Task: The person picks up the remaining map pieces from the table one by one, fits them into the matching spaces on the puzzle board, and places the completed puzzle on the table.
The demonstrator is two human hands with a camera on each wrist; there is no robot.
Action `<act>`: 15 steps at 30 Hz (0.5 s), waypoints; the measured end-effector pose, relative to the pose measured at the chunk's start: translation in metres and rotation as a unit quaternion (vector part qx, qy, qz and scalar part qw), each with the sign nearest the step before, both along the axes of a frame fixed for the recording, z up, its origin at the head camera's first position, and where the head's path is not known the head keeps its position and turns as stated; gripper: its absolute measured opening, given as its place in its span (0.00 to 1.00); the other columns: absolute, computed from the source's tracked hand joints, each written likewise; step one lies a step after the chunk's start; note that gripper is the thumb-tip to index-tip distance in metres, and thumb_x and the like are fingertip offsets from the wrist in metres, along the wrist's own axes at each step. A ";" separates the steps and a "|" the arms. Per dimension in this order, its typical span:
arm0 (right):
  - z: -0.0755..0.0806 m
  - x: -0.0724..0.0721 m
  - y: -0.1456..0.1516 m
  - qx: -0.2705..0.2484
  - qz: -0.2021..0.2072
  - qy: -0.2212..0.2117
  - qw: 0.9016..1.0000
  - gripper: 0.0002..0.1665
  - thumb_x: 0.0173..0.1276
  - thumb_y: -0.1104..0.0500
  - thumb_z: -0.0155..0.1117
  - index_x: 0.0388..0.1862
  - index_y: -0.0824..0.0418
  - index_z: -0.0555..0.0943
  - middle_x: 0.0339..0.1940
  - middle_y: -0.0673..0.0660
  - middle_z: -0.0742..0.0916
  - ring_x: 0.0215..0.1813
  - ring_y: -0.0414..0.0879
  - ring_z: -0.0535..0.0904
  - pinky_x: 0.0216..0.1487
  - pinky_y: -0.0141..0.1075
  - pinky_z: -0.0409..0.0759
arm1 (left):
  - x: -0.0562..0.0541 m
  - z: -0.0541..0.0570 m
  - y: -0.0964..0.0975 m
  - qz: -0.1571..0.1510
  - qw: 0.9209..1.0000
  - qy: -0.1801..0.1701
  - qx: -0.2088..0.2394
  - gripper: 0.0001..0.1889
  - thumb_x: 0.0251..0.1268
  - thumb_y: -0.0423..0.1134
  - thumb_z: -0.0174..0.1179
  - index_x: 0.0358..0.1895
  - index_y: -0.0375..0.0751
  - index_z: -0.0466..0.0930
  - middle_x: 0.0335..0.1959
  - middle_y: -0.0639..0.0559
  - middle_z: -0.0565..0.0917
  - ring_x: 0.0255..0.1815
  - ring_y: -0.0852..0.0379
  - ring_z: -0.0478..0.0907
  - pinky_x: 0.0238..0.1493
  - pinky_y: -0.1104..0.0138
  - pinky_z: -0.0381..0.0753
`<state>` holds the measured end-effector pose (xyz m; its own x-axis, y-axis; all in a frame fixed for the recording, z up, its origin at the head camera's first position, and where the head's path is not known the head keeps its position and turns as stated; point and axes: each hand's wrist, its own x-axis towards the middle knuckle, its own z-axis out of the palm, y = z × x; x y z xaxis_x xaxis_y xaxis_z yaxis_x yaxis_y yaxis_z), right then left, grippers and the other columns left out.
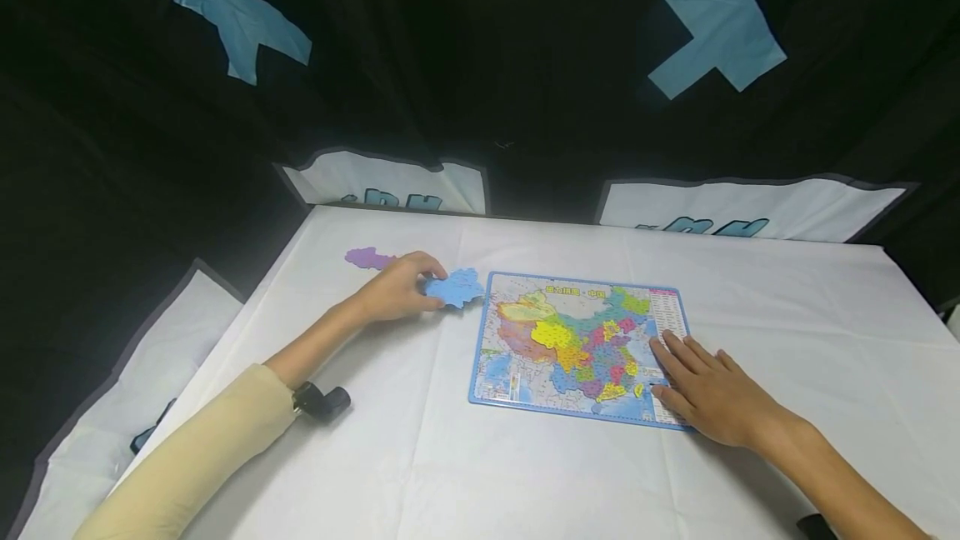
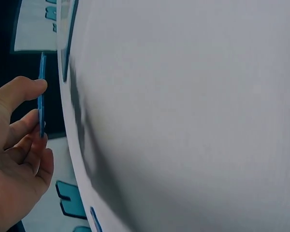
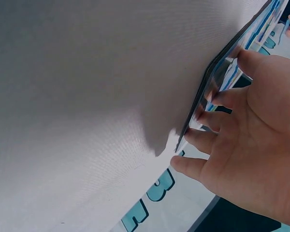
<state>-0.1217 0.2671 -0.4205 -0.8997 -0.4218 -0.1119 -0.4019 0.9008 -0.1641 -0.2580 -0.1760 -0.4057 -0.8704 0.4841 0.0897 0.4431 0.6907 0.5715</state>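
Note:
A light-blue, jagged-edged puzzle piece [image 1: 459, 288] is pinched between the thumb and fingers of my left hand [image 1: 396, 288], just left of the map puzzle board. In the left wrist view the piece [image 2: 41, 102] appears edge-on and raised off the table. My right hand [image 1: 711, 390] rests with outstretched fingers on the right edge of the blue-rimmed map puzzle board [image 1: 587, 305]. Colourful pieces fill much of the board, with a pale grey area near its top. Behind my left hand lies a purple puzzle piece [image 1: 366, 257], partly hidden by that hand.
A white cloth covers the table [image 1: 360, 457]. Beyond its far edge hangs a black curtain [image 1: 480, 82] with light-blue tape strips [image 1: 723, 23] and white lettered panels [image 1: 750, 205]. A dark device [image 1: 322, 401] is strapped to my left wrist.

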 end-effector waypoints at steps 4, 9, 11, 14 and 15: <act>-0.001 0.000 0.000 0.003 0.000 0.001 1.000 0.41 0.76 0.42 0.54 0.76 0.66 0.63 0.75 0.70 0.65 0.74 0.71 0.58 0.66 0.70 0.55 | 0.005 0.005 0.010 -0.009 1.000 0.004 0.007 0.20 0.53 0.35 0.74 0.50 0.33 0.82 0.52 0.42 0.81 0.54 0.45 0.76 0.57 0.54 0.75; -0.001 0.000 0.000 0.002 -0.001 -0.001 1.000 0.41 0.76 0.42 0.55 0.76 0.66 0.63 0.75 0.70 0.65 0.74 0.71 0.58 0.66 0.70 0.54 | 0.010 0.010 0.020 -0.024 1.000 0.010 0.013 0.20 0.53 0.34 0.74 0.50 0.33 0.82 0.51 0.43 0.81 0.53 0.46 0.76 0.58 0.53 0.74; -0.001 0.000 0.000 0.002 -0.001 -0.001 1.000 0.41 0.76 0.42 0.55 0.76 0.66 0.63 0.75 0.70 0.65 0.74 0.71 0.58 0.67 0.70 0.54 | 0.011 0.010 0.023 -0.029 0.999 0.013 0.013 0.20 0.53 0.35 0.74 0.50 0.33 0.82 0.51 0.44 0.81 0.54 0.46 0.76 0.58 0.53 0.73; -0.001 0.000 0.000 0.004 -0.001 -0.002 1.000 0.41 0.76 0.42 0.55 0.76 0.66 0.63 0.76 0.70 0.65 0.74 0.71 0.57 0.67 0.69 0.54 | 0.012 0.011 0.028 -0.038 0.999 0.018 0.012 0.21 0.53 0.35 0.74 0.50 0.33 0.82 0.52 0.44 0.81 0.54 0.47 0.75 0.58 0.53 0.73; -0.001 0.000 0.000 0.004 -0.002 -0.003 1.000 0.41 0.76 0.42 0.55 0.76 0.66 0.63 0.76 0.70 0.65 0.74 0.71 0.57 0.67 0.69 0.54 | 0.013 0.012 0.030 -0.039 0.999 0.018 0.011 0.21 0.53 0.35 0.74 0.50 0.34 0.82 0.52 0.44 0.81 0.54 0.47 0.75 0.58 0.53 0.73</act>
<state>-0.1219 0.2670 -0.4210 -0.9005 -0.4179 -0.1201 -0.3982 0.9035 -0.1585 -0.2449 -0.1464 -0.3936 -0.8265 0.5471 0.1327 0.5154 0.6406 0.5692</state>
